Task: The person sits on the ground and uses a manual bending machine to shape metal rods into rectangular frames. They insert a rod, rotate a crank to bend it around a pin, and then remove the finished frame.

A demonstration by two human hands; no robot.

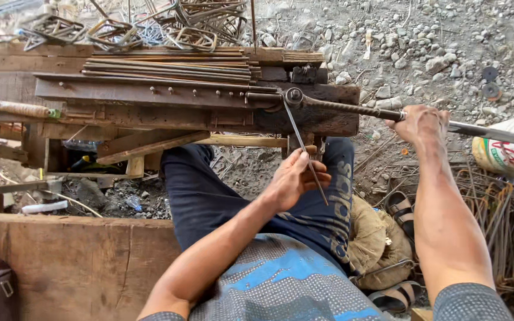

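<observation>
Gripping a thin steel rod w/ closed left hand, right hand clamped round the long bending lever, wooden bench just beyond both.

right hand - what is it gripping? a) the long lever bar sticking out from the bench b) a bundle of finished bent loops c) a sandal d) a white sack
a: the right hand is closed around the lever bar, which runs out from the pivot at the edge of the wooden bench, while the left hand holds a thin steel rod.
</observation>
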